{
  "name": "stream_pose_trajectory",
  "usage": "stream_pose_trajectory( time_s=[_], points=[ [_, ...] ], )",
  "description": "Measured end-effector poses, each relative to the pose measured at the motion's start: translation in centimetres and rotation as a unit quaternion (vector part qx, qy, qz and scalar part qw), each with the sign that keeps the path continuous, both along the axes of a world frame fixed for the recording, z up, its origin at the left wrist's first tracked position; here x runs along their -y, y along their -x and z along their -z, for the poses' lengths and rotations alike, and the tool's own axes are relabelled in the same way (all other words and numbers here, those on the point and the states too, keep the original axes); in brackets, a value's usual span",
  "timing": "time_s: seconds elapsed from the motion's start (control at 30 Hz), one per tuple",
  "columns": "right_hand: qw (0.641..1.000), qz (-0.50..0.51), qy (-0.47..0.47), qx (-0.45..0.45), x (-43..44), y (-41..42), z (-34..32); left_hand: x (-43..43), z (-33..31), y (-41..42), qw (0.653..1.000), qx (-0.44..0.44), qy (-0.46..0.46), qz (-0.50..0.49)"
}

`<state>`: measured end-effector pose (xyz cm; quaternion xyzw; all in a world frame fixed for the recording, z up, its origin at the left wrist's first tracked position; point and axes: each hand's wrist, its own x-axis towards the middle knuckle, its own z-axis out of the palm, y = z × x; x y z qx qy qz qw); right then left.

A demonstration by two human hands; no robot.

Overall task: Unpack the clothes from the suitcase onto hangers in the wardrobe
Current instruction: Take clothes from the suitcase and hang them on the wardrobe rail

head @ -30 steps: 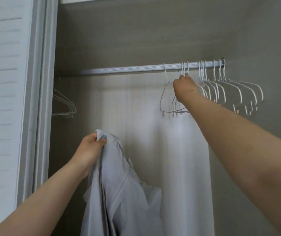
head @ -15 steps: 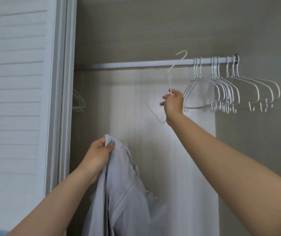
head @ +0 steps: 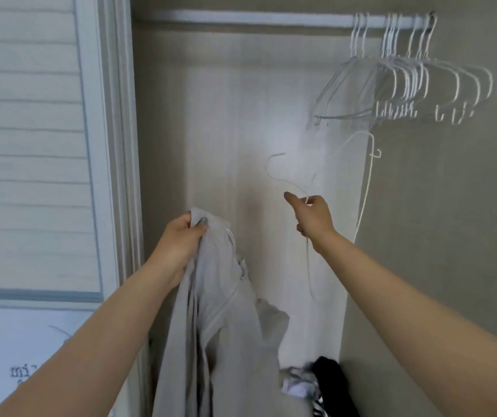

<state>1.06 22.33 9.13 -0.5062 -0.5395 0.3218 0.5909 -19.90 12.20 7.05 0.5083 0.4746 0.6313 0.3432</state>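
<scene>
The fingers (head: pixel 201 224) of the left hand (head: pixel 178 239) are clenched round the top edge of a pale grey garment (head: pixel 226 326), the thumb, its nail painted a grey-blue, pressed across the bunched cloth. The garment hangs from that grip in long folds, in front of the open wardrobe and down past the bottom edge of the view, with a thin cord or seam showing near its upper part.

The right hand (head: pixel 313 216), held higher and to the right, pinches the neck of a white wire hanger (head: pixel 267 168), while its index finger (head: pixel 290 198) sticks out straight to the left. The hanger is off the rail and held in the air, tilted, with its hook curling up and left of the hand and its thin frame running both above and below the wrist. Garment and hanger are apart, with the wardrobe's pale back panel (head: pixel 241 115) showing between them.

Above, a light metal rail (head: pixel 256 19) crosses the wardrobe, and a cluster of empty white hangers (head: pixel 403 85) is crowded at its right end. A louvred door (head: pixel 30 130) stands at the left. Low in the wardrobe, just right of the grey garment, lies a heap of dark and striped clothing (head: pixel 328 377).
</scene>
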Motion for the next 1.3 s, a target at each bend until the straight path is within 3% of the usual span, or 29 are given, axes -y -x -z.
stream_pose_trajectory(
  time_s=[0.1, 0.17, 0.4, 0.7, 1.03, 1.3],
  points=[
    [0.996, 0.072, -0.03, 0.042, 1.4, -2.0, 2.8, 0.4, 1.6, -0.8, 1.0, 0.014, 0.003, 0.017],
    [0.994, 0.1, -0.049, 0.017, 2.6, -3.6, 4.1, 1.1, 2.3, -1.5, 0.999, 0.024, -0.003, 0.031],
    [0.986, 0.123, -0.082, 0.073, 7.8, -10.3, 8.8, 4.9, 3.9, -5.1, 0.997, 0.041, -0.014, 0.072],
    [0.997, 0.025, -0.066, 0.022, 16.6, -16.2, 14.8, 11.8, 8.1, -9.0, 0.984, 0.119, -0.033, 0.125],
    [1.0, -0.011, 0.024, -0.002, 21.4, -21.0, 23.2, 17.5, 18.4, -10.4, 0.988, 0.131, 0.085, 0.01],
    [0.989, -0.048, 0.05, 0.134, 24.6, -20.4, 27.4, 20.5, 22.6, -11.8, 0.983, 0.064, 0.16, 0.067]
  ],
)
